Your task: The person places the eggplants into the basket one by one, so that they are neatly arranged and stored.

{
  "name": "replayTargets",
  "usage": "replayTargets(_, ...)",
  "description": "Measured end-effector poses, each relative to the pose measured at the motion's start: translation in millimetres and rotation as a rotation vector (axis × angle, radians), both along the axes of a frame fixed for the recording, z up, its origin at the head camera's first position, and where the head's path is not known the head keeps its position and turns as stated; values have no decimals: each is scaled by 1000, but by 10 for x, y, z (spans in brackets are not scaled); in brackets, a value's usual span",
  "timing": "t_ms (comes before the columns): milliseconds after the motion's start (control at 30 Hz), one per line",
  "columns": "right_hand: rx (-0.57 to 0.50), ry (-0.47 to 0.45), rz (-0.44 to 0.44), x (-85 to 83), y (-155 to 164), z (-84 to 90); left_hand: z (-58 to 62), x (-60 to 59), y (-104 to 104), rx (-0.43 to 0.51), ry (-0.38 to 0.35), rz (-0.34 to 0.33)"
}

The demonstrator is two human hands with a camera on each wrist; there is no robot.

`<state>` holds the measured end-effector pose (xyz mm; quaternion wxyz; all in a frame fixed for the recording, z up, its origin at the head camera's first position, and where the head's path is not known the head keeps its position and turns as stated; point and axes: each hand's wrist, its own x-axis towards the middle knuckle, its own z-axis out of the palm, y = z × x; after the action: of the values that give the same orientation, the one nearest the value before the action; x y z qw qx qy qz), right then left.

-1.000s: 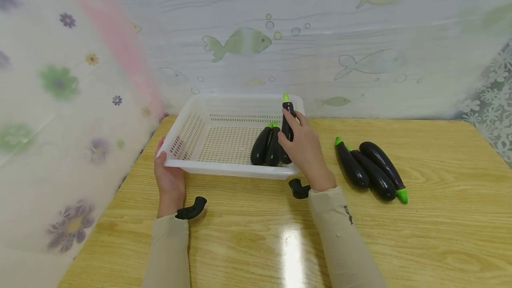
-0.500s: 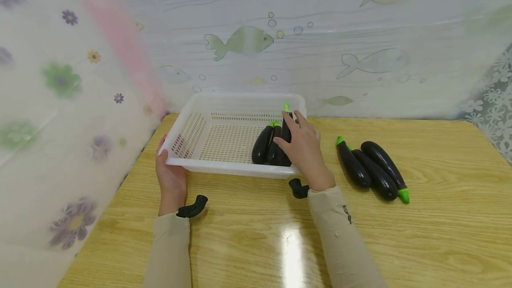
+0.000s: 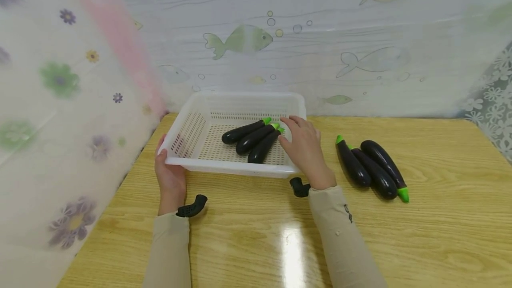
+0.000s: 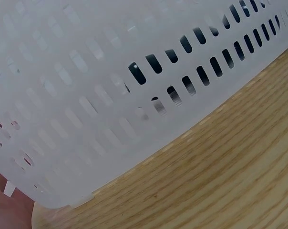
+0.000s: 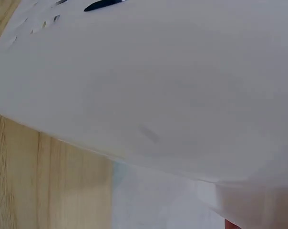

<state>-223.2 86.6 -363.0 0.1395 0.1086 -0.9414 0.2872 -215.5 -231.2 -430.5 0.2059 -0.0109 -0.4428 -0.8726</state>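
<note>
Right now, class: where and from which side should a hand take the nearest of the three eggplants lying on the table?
Grip the nearest eggplant around its thick dark middle, probably coming from above and its free left side. It lies flat, and its right flank presses against the neighbouring eggplant, leaving no finger room there.

You are wearing long beige sleeves on both arms, the left sleeve [image 3: 170, 252] plain and the right sleeve [image 3: 344, 239] marked on the forearm with a small dark embroidered motif and a tiny pale spot below it. Both cuffs end at the wrist, leaving your left hand [image 3: 170, 181] and right hand [image 3: 306, 150] bare. A black curved mount with a row of small holes [image 3: 192, 208] juts from your left wrist, and a similar black curved piece [image 3: 299, 188] sits at your right wrist.
</note>
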Motion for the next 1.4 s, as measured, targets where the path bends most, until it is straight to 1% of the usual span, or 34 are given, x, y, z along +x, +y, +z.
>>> replayTargets(200,-25,-4,18,-11,31,10,15,-9,-1,22,4,-6)
replayTargets(467,-58,-53,57,-44,103,16,22,-5,3,32,12,-9)
replayTargets(667,-139,-96,85,-61,197,46,24,-9,6,42,16,-11)
replayTargets(767,-190,-114,77,-54,256,52,24,-12,11,45,17,-14)
replayTargets(867,-248,-109,72,-48,304,47,22,-13,13,50,18,-12)
replayTargets(933,-278,-103,72,-43,331,44,18,-10,14,38,16,-4)
replayTargets(1000,-310,-108,78,-37,353,43,9,-11,11,54,22,-7)
replayTargets(1167,-347,-115,62,-23,396,39,-12,-25,-1,71,40,-21)
replayTargets(1233,-353,-109,51,-22,407,40,-15,-31,-2,60,42,-20)
replayTargets(1400,-367,-93,42,-33,439,26,-18,-33,-3,80,41,-18)
